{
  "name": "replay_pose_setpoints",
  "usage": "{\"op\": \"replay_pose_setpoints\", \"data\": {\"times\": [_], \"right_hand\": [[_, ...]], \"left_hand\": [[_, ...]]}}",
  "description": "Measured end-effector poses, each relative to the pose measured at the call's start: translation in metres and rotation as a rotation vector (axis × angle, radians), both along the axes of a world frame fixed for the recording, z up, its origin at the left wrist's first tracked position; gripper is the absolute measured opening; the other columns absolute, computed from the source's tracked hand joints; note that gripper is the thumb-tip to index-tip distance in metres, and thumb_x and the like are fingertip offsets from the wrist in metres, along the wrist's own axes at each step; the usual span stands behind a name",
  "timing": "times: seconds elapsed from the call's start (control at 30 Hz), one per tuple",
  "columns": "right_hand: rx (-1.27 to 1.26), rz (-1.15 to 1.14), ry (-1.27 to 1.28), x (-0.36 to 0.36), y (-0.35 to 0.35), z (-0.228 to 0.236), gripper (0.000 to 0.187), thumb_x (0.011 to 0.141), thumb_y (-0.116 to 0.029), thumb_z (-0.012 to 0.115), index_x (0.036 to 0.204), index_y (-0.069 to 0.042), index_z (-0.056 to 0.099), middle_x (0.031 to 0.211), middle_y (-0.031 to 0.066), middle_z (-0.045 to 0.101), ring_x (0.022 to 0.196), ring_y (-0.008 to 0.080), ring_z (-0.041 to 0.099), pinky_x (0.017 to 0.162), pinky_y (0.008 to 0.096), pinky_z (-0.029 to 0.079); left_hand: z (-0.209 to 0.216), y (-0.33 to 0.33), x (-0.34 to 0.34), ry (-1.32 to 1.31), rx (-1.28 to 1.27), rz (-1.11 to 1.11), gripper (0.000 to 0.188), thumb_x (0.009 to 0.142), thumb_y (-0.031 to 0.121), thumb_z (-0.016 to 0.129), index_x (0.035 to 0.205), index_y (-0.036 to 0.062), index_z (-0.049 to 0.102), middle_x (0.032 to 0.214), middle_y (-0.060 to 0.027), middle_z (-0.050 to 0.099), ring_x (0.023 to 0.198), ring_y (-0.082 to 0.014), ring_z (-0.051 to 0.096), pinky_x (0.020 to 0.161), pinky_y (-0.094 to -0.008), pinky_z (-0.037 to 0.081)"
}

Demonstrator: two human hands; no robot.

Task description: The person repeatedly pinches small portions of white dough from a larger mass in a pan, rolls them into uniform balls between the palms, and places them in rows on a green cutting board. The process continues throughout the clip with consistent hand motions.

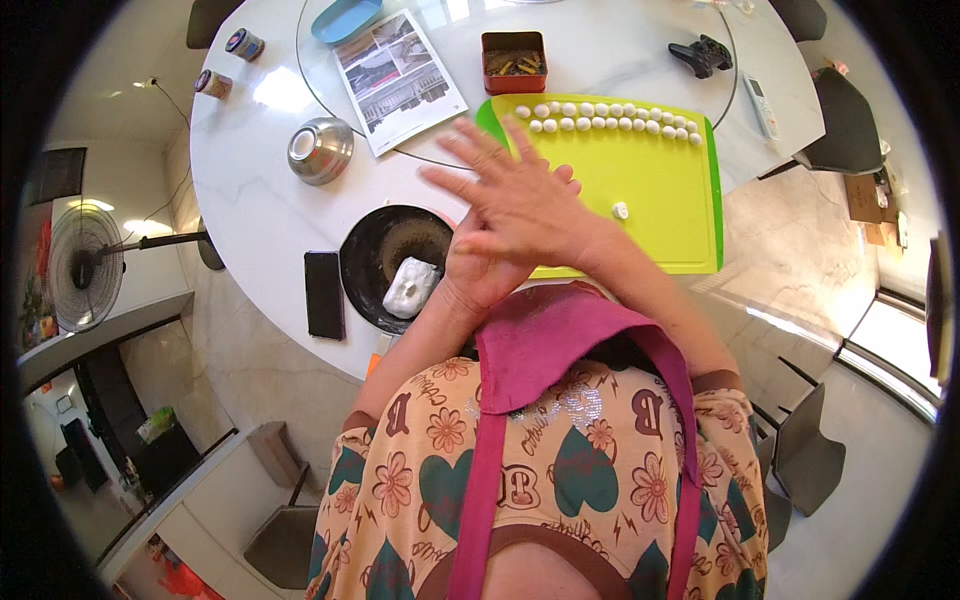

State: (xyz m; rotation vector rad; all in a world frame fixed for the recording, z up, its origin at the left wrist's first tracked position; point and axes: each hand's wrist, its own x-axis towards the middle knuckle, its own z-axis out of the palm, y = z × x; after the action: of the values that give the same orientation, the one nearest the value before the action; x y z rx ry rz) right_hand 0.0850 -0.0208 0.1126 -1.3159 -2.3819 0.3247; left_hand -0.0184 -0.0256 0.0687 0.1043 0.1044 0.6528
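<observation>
My right hand (pixel 535 205) lies crosswise over my left hand (pixel 485 275), palm to palm, its fingers spread. Beneath it the left hand is mostly covered; only its wrist, palm edge and some stretched fingertips show. Whatever may be between the palms is hidden. Just left of the hands, a lump of white dough (pixel 411 287) sits in a black pan (pixel 362 262). On the right, a lime green cutting board (pixel 590 240) carries two rows of small white dough balls (pixel 598 123) along its far side. One small white dough piece (pixel 620 210) lies apart, nearer me.
A black phone (pixel 324 295) rests left of the pan. Farther back are a metal bowl (pixel 320 151), a printed magazine (pixel 400 80), a blue dish (pixel 345 18), a red square tin (pixel 514 62), two small jars (pixel 244 44), a game controller (pixel 700 56) and a white remote (pixel 761 106).
</observation>
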Motion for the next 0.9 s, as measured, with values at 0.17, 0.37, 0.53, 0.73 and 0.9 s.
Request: {"op": "replay_pose_setpoints", "data": {"times": [0.17,0.37,0.53,0.73,0.9], "right_hand": [[0.067,-0.068,0.202,0.030,0.020,0.026,0.077,0.079,-0.059,0.055,0.144,-0.021,0.041,0.151,0.0118,0.033,0.144,0.0326,0.020,0.116,0.0571,0.004],[0.126,0.129,-0.075,-0.007,-0.005,0.002,0.075,0.087,-0.073,0.032,0.142,-0.024,0.044,0.150,0.0114,0.036,0.144,0.0284,0.025,0.115,0.0582,0.008],[0.084,0.206,0.068,-0.030,-0.011,-0.004,0.078,0.086,-0.075,0.032,0.143,-0.023,0.043,0.152,0.0113,0.034,0.144,0.0298,0.024,0.114,0.0601,0.011],[0.095,0.357,0.108,-0.029,-0.020,0.001,0.079,0.085,-0.076,0.031,0.141,-0.022,0.044,0.149,0.0118,0.037,0.142,0.0315,0.027,0.112,0.0597,0.014],[0.104,0.103,0.007,-0.015,-0.003,-0.005,0.075,0.088,-0.074,0.030,0.140,-0.023,0.047,0.149,0.0112,0.037,0.143,0.0307,0.026,0.114,0.0579,0.013]], "left_hand": [[0.014,-0.004,-0.009,0.199,-0.131,-0.049,0.056,0.103,0.036,0.036,0.150,0.0087,0.022,0.153,-0.0115,0.029,0.141,-0.0255,0.029,0.118,-0.0426,0.025],[0.021,-0.004,0.001,0.074,-0.016,-0.073,0.076,0.097,0.060,0.033,0.151,0.0087,0.018,0.155,-0.0191,0.022,0.144,-0.0361,0.021,0.118,-0.0466,0.018],[-0.001,-0.013,0.001,0.124,-0.027,-0.004,0.086,0.092,0.071,0.026,0.153,0.0111,0.013,0.156,-0.0213,0.018,0.144,-0.0361,0.019,0.117,-0.0500,0.017],[0.000,0.004,-0.005,0.241,0.128,0.100,0.087,0.091,0.071,0.030,0.153,0.0130,0.012,0.157,-0.0198,0.016,0.144,-0.0383,0.017,0.117,-0.0521,0.017],[-0.014,-0.005,0.003,-0.036,-0.076,0.045,0.091,0.088,0.075,0.029,0.153,0.0116,0.015,0.156,-0.0217,0.017,0.144,-0.0380,0.018,0.117,-0.0500,0.017]]}}
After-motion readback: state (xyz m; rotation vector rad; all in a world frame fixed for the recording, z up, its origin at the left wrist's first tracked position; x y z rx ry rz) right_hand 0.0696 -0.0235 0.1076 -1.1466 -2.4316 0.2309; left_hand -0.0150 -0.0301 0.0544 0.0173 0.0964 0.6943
